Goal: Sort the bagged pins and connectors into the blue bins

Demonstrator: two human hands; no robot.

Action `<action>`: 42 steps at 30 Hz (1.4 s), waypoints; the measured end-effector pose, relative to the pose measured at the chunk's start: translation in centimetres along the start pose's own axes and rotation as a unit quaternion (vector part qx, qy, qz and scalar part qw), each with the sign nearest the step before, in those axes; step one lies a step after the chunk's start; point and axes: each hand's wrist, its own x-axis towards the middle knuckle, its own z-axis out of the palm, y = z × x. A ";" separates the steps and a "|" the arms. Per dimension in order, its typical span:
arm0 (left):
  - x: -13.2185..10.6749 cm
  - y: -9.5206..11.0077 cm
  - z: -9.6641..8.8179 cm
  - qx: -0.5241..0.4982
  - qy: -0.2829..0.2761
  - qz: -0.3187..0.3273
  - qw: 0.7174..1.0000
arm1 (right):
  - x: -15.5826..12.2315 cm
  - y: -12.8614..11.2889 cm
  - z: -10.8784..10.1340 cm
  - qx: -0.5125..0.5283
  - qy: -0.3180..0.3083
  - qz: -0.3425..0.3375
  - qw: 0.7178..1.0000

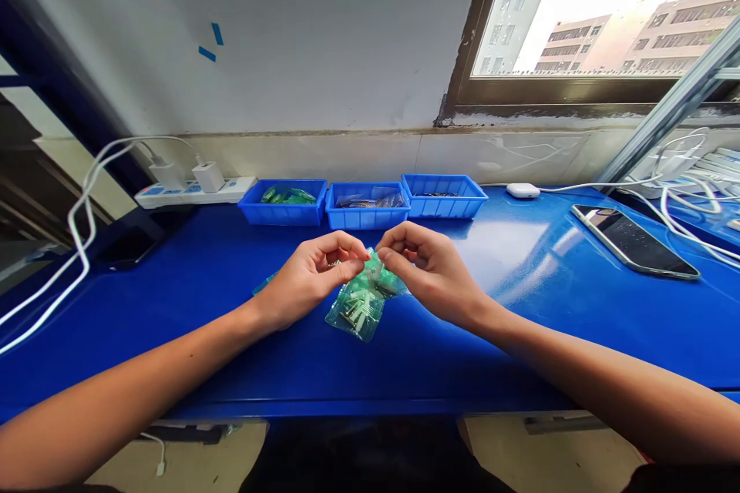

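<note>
My left hand (309, 277) and my right hand (425, 266) meet over the middle of the blue table (520, 308). Both pinch the top edge of a small green see-through bag (361, 300) with their thumbs and forefingers. The bag hangs down to the table and holds several small pale and metal parts. Another bit of green bag (263, 284) peeks out from behind my left wrist.
Three blue bins stand in a row at the back: the left bin (282, 202) with green bags, the middle bin (366, 206), the right bin (442, 196). A phone (634, 240) lies right, a white earbud case (522, 190) behind it, a power strip (193, 191) and white cables left.
</note>
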 end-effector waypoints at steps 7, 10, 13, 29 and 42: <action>0.1 0.0 0.1 0.039 0.048 0.042 0.997 | -0.3 0.4 0.3 -0.017 0.001 -0.060 0.998; 0.1 0.1 0.2 0.046 0.044 0.066 0.996 | -0.5 0.2 0.5 -0.071 0.009 -0.121 0.990; 0.1 0.0 0.1 0.046 0.029 0.090 0.994 | -0.6 0.2 0.6 -0.107 0.021 -0.154 0.982; 0.1 0.0 0.0 0.061 0.043 0.082 0.994 | -0.5 0.5 0.5 -0.134 0.032 -0.155 0.978; 0.0 1.0 -0.3 0.111 0.098 0.080 0.986 | -0.3 0.7 0.5 -0.114 0.018 -0.094 0.989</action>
